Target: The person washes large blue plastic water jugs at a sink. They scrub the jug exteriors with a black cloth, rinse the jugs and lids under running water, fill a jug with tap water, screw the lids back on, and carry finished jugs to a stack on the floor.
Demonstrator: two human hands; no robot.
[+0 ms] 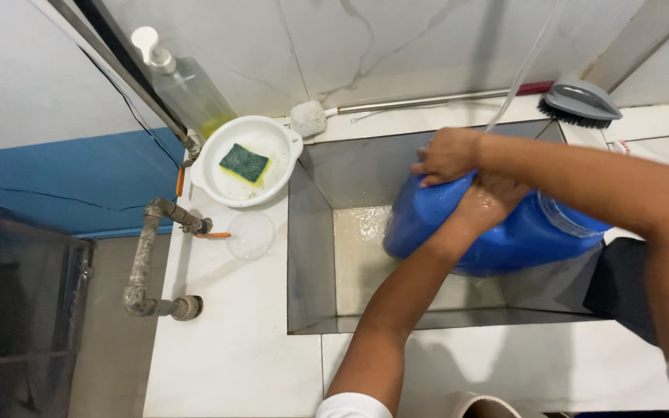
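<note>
Both forearms reached over the sink (311,255). Left hand (485,203) pressed flat on the blue jug (505,240) lying tilted inside it; right hand (447,155) curled over the jug's upper edge, gripping it.

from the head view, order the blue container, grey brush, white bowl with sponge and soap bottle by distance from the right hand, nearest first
1. blue container, in the sink under the right hand.
2. grey brush, on the ledge on the sink's other side.
3. white bowl with sponge, at the sink's corner.
4. soap bottle, beyond the bowl by the wall.

Blue jug (497,232) fills the sink's (311,255) right half — left half open.
</note>
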